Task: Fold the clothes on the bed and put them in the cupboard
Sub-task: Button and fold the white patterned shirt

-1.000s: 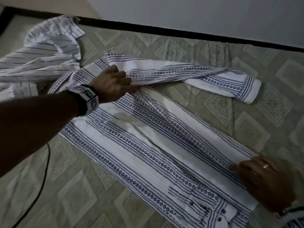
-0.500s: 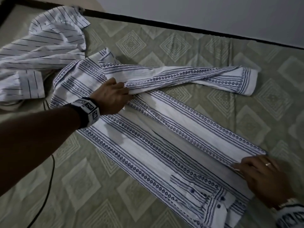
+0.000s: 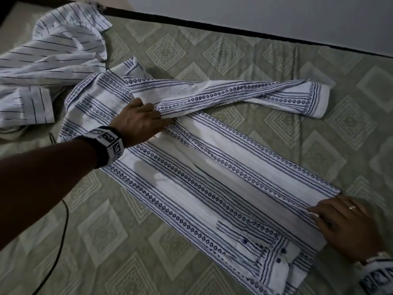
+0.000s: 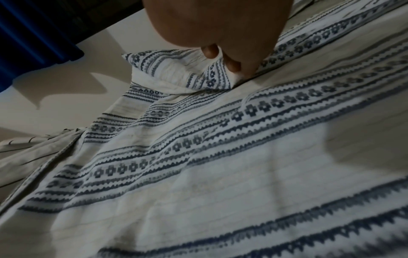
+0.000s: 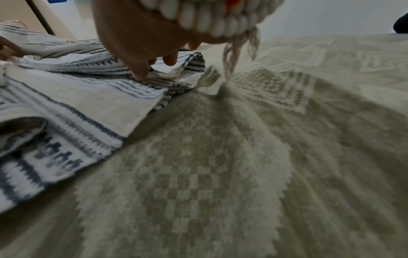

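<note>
Left hand pinching sleeve at shoulder, right hand pinching shirt edge — side panel now pulled over; first fold nearly done.

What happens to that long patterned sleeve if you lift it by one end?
The sleeve would probably droop and dangle; it already lies twisted and creased across the bedcover. It looks thin, so likely light. The left hand pinches it near the shoulder, bunching the cloth.

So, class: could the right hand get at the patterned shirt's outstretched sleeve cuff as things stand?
Probably yes. The right hand pinches the patterned shirt at its hem; only bare bedspread lies between it and the cuff, but it must let go first.
</note>
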